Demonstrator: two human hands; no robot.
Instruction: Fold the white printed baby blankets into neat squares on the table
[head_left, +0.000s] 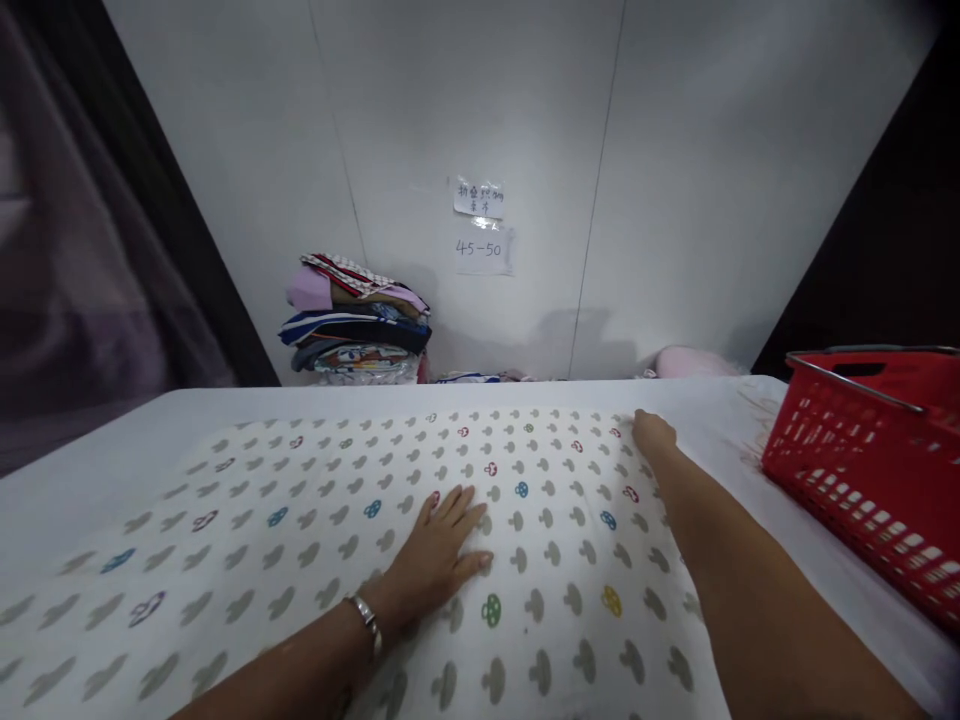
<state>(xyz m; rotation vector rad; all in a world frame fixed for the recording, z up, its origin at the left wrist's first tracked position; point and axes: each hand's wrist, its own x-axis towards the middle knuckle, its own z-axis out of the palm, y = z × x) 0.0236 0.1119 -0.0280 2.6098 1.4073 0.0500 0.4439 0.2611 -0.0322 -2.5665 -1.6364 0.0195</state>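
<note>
Cloth (352, 525) seemed mid-smoothing, left hand (436, 548) spread mid-frame, right hand (654, 432) curled, grip unclear, right of centre, where straightening seemed needed next.

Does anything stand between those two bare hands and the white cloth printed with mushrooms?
Nothing visible does: the left hand lies spread on the cloth, and the right hand is at its far right corner. The red plastic basket stands to the right, apart from it.

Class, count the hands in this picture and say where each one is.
2. The left hand lies spread on the patterned cloth; the right hand is at its far right corner, fingers mostly hidden. No other hands show.
</note>
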